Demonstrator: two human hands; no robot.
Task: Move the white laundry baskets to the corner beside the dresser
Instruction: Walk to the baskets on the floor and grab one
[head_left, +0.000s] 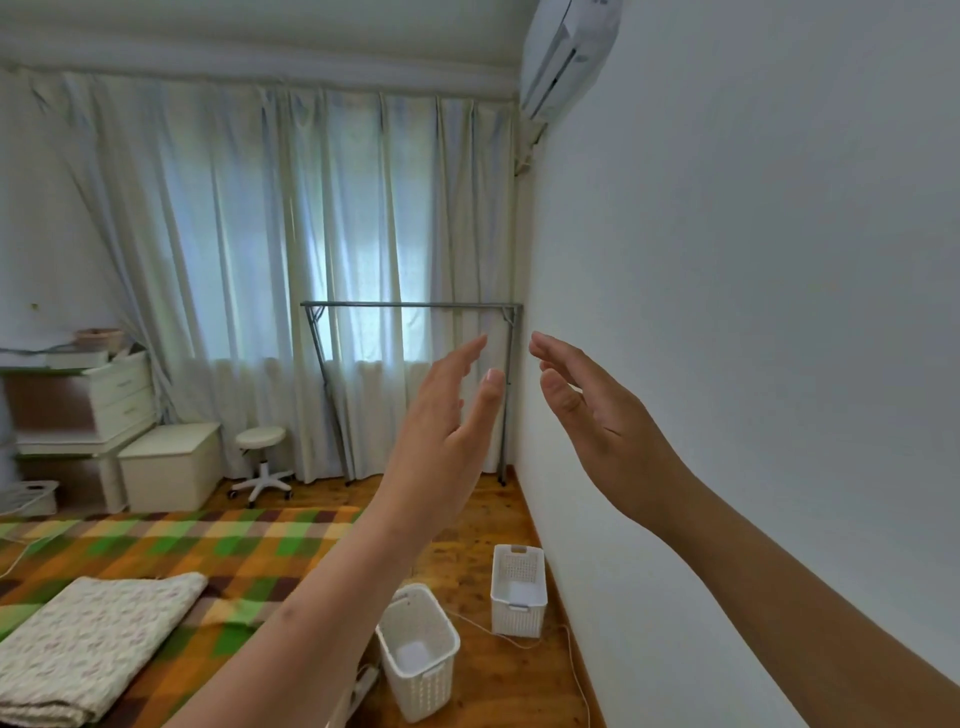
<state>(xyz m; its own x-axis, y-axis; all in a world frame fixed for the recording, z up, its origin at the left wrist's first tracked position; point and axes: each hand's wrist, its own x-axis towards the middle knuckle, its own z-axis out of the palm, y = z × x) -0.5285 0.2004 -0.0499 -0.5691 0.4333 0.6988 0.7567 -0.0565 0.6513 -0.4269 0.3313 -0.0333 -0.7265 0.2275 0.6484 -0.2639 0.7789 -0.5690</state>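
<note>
Two white woven-look laundry baskets stand empty on the wooden floor between the bed and the right wall. The nearer basket (418, 652) sits by the bed's edge; the farther basket (518, 590) stands against the wall. Both my arms are raised in front of me, well above the baskets. My left hand (447, 426) and my right hand (597, 421) face each other, palms inward, fingers spread, holding nothing. A white dresser (124, 395) with drawers stands at the far left by the curtain.
A bed with a green-orange checked cover (171, 556) and a folded blanket (98, 639) fills the lower left. A metal clothes rack (415, 306) stands before the curtains. A white stool (261, 457) and a white box (171, 465) sit near the dresser. A cord (571, 660) trails on the floor.
</note>
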